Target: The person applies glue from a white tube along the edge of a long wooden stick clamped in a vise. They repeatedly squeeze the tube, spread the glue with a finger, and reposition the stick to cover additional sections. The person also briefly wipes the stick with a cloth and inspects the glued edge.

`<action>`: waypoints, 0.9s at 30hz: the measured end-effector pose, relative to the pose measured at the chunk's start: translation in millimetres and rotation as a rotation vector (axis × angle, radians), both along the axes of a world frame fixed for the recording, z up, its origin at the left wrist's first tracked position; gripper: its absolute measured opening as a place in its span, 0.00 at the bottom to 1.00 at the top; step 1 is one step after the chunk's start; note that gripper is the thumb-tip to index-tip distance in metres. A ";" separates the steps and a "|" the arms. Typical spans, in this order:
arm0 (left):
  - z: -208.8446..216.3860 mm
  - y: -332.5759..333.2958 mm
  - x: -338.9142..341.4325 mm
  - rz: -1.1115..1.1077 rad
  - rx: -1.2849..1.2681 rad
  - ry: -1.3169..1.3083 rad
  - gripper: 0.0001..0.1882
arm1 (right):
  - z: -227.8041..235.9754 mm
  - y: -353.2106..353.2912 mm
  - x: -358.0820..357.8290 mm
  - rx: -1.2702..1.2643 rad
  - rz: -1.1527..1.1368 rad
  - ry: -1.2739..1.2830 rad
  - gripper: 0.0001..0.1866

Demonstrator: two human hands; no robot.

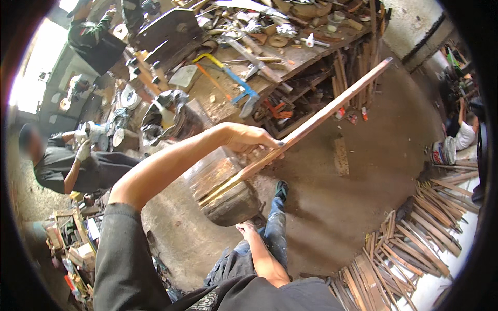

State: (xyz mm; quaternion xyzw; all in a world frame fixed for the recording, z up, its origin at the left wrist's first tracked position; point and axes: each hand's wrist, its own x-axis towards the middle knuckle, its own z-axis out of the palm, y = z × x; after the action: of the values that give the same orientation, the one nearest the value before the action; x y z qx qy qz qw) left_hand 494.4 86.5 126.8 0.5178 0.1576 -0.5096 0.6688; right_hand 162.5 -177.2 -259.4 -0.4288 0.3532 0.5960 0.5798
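My left hand (253,141) is closed round a long, narrow wooden stick (332,106), gripping it near its middle. The stick slants up to the far right, and its paler, freshly cut lower end lies across the top of a thick wooden block (215,181). My right hand (246,227) is low, by the near right edge of the block. Its fingers are bent together; whatever they may hold is hidden or too small to make out.
A cluttered workbench (306,62) carries a hammer (254,59) and a blue-and-yellow hacksaw (241,88). Wooden strips (410,243) lie piled at lower right. One gloved person (67,160) is at left, others farther off. A white bucket (443,151) stands at right.
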 end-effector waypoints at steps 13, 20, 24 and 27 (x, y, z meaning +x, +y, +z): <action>21.8 -20.9 1.4 -0.405 0.550 -0.479 0.30 | -21.6 -5.6 -38.7 -0.278 -0.650 0.716 0.11; -29.0 -67.2 -51.7 0.275 0.711 -0.840 0.23 | 162.5 -24.1 273.4 0.155 -0.986 -0.121 0.23; -40.0 -64.3 -50.8 0.316 0.701 -0.919 0.19 | 292.5 -24.1 210.1 -0.303 -0.935 -0.723 0.25; -32.7 -63.8 -50.8 0.364 0.735 -1.247 0.17 | 324.4 -6.2 167.8 -0.233 -0.718 -0.864 0.22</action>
State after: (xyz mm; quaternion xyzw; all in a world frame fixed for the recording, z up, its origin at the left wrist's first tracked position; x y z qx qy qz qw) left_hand 443.6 22.7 94.1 0.8667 -0.0074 0.0828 0.4919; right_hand 330.3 -183.3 65.0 -0.5479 0.2711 0.0895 0.7863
